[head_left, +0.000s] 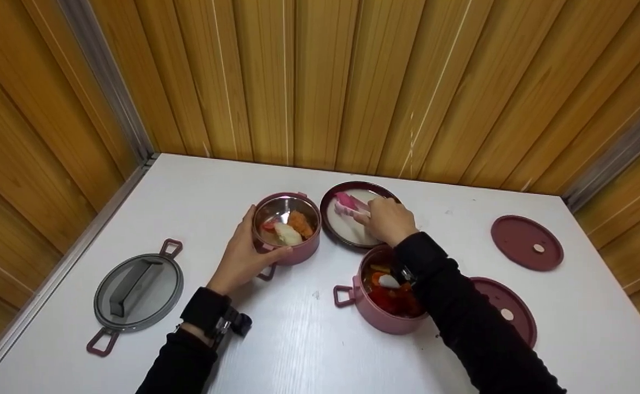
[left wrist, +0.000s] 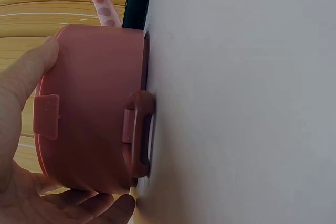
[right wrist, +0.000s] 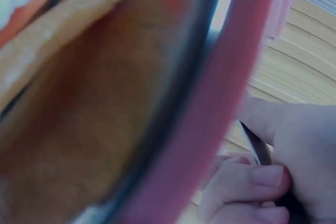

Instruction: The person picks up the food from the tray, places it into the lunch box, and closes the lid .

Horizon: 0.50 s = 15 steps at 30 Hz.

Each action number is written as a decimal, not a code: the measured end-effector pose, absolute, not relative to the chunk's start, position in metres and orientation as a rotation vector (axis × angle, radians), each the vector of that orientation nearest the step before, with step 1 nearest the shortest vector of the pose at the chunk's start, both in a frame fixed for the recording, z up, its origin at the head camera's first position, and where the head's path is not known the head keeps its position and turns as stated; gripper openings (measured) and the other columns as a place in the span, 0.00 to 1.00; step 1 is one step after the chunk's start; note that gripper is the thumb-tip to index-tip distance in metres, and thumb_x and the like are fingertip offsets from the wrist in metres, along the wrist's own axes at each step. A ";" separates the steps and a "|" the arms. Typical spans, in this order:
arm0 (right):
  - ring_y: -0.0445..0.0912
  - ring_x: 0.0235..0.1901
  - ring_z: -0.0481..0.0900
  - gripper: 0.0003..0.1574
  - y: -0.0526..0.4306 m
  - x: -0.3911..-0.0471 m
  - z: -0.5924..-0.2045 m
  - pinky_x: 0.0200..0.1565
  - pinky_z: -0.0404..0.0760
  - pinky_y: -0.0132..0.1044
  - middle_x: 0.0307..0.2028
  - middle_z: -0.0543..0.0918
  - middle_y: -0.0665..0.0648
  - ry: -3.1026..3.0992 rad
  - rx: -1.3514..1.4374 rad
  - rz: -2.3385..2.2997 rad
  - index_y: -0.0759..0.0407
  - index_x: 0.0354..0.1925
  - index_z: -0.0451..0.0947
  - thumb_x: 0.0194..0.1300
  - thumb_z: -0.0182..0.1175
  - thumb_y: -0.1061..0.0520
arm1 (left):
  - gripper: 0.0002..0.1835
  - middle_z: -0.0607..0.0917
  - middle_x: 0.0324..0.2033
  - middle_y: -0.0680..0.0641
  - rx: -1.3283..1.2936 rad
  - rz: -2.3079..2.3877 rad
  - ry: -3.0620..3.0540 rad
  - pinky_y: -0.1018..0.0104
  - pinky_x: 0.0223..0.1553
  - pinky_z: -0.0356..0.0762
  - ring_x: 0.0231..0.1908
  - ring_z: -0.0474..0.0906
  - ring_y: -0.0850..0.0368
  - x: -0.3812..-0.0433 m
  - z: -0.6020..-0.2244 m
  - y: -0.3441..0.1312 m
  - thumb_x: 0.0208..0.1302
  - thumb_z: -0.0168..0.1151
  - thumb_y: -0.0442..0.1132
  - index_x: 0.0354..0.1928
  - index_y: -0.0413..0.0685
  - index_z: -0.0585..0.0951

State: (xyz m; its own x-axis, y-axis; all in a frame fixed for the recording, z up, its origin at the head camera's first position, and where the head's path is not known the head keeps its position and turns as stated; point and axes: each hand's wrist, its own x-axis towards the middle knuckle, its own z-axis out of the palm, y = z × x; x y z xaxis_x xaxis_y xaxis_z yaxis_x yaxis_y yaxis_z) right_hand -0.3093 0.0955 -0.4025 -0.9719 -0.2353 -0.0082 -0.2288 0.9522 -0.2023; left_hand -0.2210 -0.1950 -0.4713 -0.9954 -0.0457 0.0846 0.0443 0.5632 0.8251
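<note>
In the head view my left hand (head_left: pixel 249 249) grips the side of a small pink pot (head_left: pixel 298 254), thumb along its near rim and fingers round the far left. Inside lie an orange-brown fried piece (head_left: pixel 300 223), a pale piece (head_left: pixel 288 234) and something red. My right hand (head_left: pixel 390 220) holds pale pink tongs (head_left: pixel 361 206) over a dark-rimmed round dish (head_left: pixel 326 219) with a whitish inside. At the tongs' tips is a bright pink piece (head_left: pixel 345 199). Below my right wrist stands a second pink pot (head_left: pixel 385 323) with red and orange food and a white piece (head_left: pixel 389 281).
A grey-topped lid (head_left: pixel 139 323) with two maroon loop handles lies at the left of the white table (head_left: pixel 287 350). Two maroon round lids (head_left: pixel 517 235) lie at the right, one partly behind my right sleeve. Wood-patterned panels (head_left: pixel 320 82) stand along the table's back and sides.
</note>
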 end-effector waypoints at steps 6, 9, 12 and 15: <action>0.66 0.46 0.84 0.27 0.096 -0.309 -0.409 0.42 0.81 0.62 0.47 0.85 0.70 3.135 -0.373 -0.345 0.59 0.48 0.84 0.70 0.57 0.38 | 0.69 0.55 0.77 0.41 0.008 -1.411 -2.702 0.40 0.74 0.57 0.77 0.53 0.42 -0.221 -0.471 -0.194 0.44 0.75 0.68 0.80 0.53 0.43; 0.66 0.46 0.84 0.28 0.097 -0.310 -0.410 0.41 0.81 0.61 0.45 0.85 0.70 3.139 -0.388 -0.346 0.59 0.47 0.84 0.70 0.56 0.37 | 0.69 0.55 0.77 0.41 0.004 -1.412 -2.701 0.40 0.74 0.56 0.77 0.53 0.42 -0.221 -0.471 -0.194 0.44 0.75 0.67 0.80 0.52 0.43; 0.66 0.44 0.83 0.29 0.100 -0.311 -0.408 0.41 0.80 0.60 0.43 0.85 0.69 3.131 -0.399 -0.338 0.59 0.44 0.84 0.70 0.55 0.36 | 0.69 0.55 0.77 0.41 -0.003 -1.413 -2.698 0.40 0.74 0.56 0.77 0.53 0.42 -0.222 -0.471 -0.195 0.44 0.75 0.67 0.80 0.52 0.43; 0.64 0.40 0.83 0.29 0.102 -0.312 -0.405 0.36 0.79 0.57 0.39 0.85 0.67 3.127 -0.417 -0.352 0.59 0.37 0.83 0.70 0.56 0.35 | 0.69 0.55 0.77 0.40 -0.016 -1.421 -2.689 0.40 0.74 0.56 0.77 0.53 0.42 -0.222 -0.471 -0.195 0.45 0.75 0.67 0.80 0.52 0.43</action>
